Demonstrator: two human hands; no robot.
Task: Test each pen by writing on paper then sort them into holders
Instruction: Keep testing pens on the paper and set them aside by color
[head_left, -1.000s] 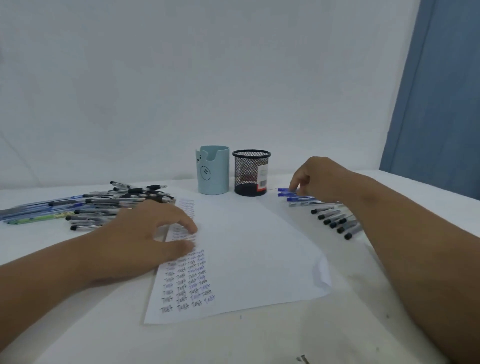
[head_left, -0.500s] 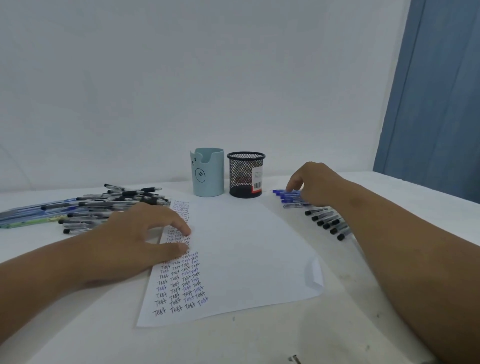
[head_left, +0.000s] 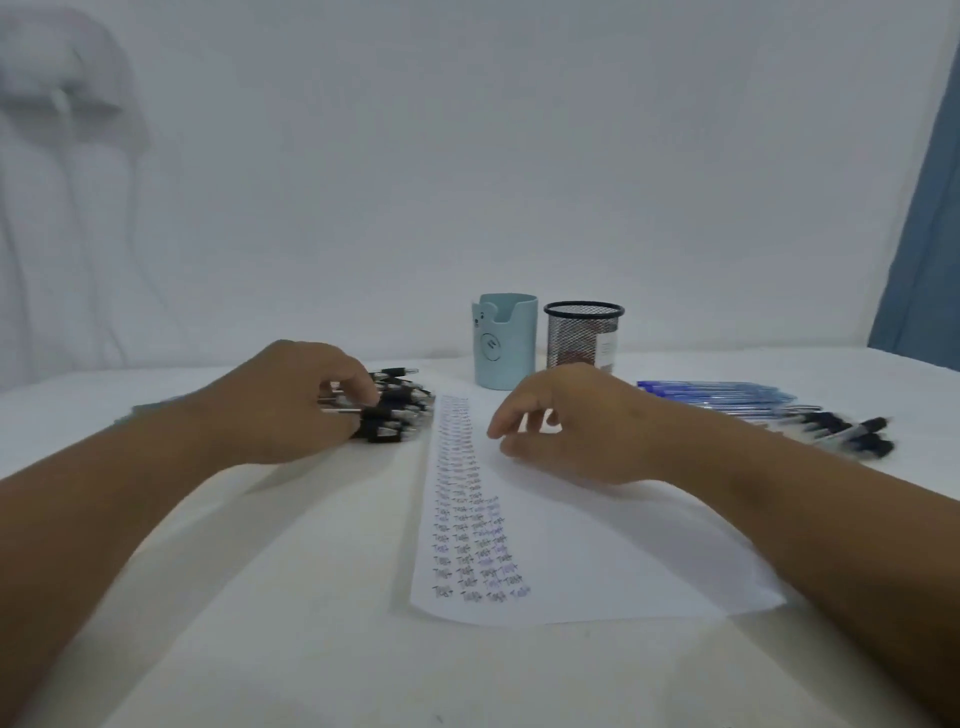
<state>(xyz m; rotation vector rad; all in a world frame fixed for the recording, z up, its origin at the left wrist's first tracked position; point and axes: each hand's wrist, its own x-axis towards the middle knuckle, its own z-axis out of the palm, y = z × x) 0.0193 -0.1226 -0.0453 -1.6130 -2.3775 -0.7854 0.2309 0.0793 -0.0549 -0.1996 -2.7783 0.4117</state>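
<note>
A white paper (head_left: 597, 561) with columns of handwritten "Test" lies in front of me. To its left is a pile of black-tipped pens (head_left: 400, 415). My left hand (head_left: 280, 405) is on that pile, fingers curled, pinching a pen shaft between thumb and fingertips. My right hand (head_left: 576, 421) hovers over the top of the paper with loosely curled fingers and holds nothing. Behind the paper stand a light blue holder (head_left: 506, 343) and a black mesh holder (head_left: 582, 332); I see no pens sticking out of either.
Right of the paper lie a row of blue pens (head_left: 711, 392) and a row of black-capped pens (head_left: 841, 431). A white wall rises behind the table, and a blue curtain (head_left: 924, 260) hangs at the far right.
My left hand left the paper and went to the pen pile on the left. My right hand came away from the blue pens to above the paper. The view turned left.
</note>
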